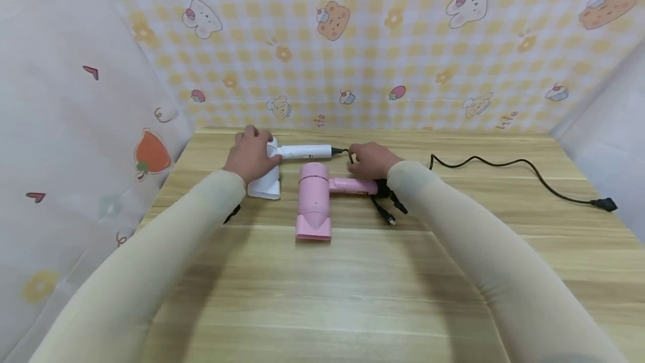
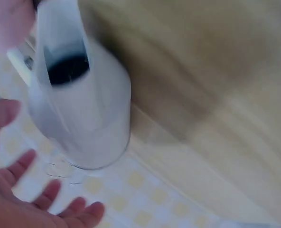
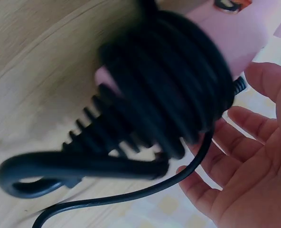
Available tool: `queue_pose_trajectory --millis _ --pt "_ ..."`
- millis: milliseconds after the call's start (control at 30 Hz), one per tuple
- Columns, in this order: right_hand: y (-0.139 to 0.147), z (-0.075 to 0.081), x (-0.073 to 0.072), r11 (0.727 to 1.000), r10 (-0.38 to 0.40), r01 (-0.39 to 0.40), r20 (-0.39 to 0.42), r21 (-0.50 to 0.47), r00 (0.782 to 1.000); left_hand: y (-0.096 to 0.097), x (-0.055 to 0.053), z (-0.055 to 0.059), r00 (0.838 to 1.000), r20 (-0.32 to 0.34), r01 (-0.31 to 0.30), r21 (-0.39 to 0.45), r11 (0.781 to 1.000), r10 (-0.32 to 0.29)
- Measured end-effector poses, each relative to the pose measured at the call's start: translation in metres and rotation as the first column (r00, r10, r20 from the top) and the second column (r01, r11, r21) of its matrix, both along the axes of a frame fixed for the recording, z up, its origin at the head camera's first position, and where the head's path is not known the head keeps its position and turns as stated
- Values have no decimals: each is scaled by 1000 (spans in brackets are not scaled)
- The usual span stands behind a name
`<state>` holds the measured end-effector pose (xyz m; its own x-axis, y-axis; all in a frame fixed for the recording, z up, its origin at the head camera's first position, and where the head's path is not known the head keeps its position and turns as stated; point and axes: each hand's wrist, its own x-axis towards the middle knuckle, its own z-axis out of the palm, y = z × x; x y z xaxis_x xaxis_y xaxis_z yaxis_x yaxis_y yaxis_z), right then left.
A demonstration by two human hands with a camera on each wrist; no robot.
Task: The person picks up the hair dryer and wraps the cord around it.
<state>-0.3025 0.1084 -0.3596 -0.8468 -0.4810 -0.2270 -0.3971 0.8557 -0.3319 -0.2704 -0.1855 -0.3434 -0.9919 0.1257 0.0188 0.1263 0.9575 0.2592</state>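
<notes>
A white hair dryer [image 1: 304, 152] lies near the table's back edge, its handle toward the right. Over its barrel is my left hand [image 1: 250, 156], fingers spread and thumb near the handle joint. In the left wrist view that hand's fingers are apart beside the white barrel [image 2: 95, 114], whose nozzle opening shows dark. A pink hair dryer [image 1: 314, 195] lies in front, with black cord [image 3: 169, 80] coiled round its handle end. My right hand [image 1: 373, 160] is just behind the pink handle, at the white dryer's cord [image 1: 341, 151]; its fingers look loosely bent in the right wrist view.
The thin black cord [image 1: 484, 159] runs right across the wooden table [image 1: 322, 290] to a plug [image 1: 603, 204] near the right edge. A second plug [image 1: 389, 219] lies by the pink handle. A checked cloth [image 1: 403, 55] hangs behind the table.
</notes>
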Motion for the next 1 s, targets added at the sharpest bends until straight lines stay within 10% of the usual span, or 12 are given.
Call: queue_pose_trajectory --millis 367,733,1000 --pt "-1 3 -2 1000 20 -20 -7 -7 1000 12 -55 -14 960 275 -9 -146 989 49" --pt "3 0 -1 1000 19 -21 -70 -23 997 18 -51 -26 968 220 -82 -165 983 118" --pt "17 13 6 980 -107 67 -212 -190 971 -6 -30 -5 993 34 -114 3 993 114"
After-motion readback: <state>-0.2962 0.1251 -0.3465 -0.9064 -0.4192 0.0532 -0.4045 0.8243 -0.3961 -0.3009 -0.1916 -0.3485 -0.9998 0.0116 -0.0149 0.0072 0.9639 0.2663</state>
